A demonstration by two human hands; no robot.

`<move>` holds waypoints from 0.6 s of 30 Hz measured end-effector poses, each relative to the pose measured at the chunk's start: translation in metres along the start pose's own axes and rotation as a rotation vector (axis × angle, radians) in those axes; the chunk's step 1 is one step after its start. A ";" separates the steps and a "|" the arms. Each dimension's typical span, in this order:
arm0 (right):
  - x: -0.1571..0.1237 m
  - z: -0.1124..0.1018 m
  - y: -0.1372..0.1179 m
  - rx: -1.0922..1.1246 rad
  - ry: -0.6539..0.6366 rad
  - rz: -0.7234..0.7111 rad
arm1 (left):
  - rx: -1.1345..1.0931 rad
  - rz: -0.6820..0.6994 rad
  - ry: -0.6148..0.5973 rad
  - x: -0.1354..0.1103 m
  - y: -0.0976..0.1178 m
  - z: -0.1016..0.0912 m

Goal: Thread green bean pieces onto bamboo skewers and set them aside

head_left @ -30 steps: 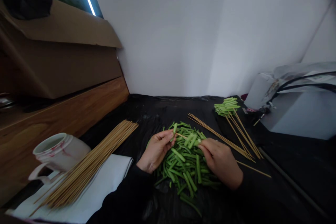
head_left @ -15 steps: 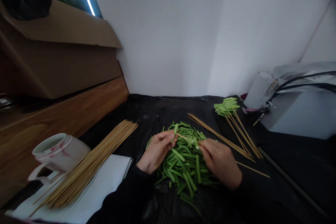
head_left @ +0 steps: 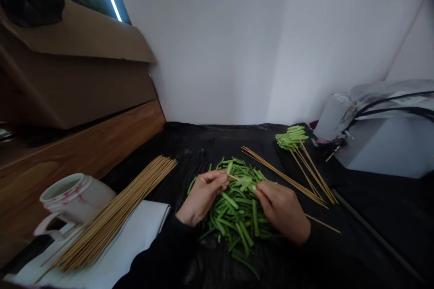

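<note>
Two bare hands, the left hand (head_left: 202,198) and the right hand (head_left: 282,213), work just above the heap of cut green stems (head_left: 239,216): we are threading a green stem piece (head_left: 244,182) on a thin bamboo skewer (head_left: 237,179) between them. The right fingers (head_left: 261,192) pinch the skewer, and the left fingers (head_left: 222,179) seem pinching a second green piece (head_left: 229,168). This step seems to call for a steady, gentle push; left of the heap, the white jug (head_left: 64,194) shows only red marks, no readable writing.
</note>
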State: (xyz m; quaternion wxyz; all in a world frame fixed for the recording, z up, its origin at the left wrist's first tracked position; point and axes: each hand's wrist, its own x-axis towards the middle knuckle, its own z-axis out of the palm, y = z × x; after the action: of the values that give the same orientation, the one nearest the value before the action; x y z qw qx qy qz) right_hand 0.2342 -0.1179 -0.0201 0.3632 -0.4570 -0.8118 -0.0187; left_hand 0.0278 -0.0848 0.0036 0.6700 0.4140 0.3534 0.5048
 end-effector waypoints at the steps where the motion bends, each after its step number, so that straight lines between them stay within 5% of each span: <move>1: 0.000 0.000 -0.001 0.023 -0.019 0.005 | 0.032 0.003 -0.010 -0.001 -0.001 0.001; 18: 0.005 -0.006 -0.004 0.060 0.102 0.048 | 0.415 0.195 0.055 0.002 0.002 -0.001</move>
State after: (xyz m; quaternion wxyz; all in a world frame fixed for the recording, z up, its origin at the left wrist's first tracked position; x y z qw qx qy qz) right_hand 0.2328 -0.1192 -0.0117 0.4180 -0.4634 -0.7813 -0.0089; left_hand 0.0262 -0.0826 0.0052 0.5086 0.5614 0.4260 0.4947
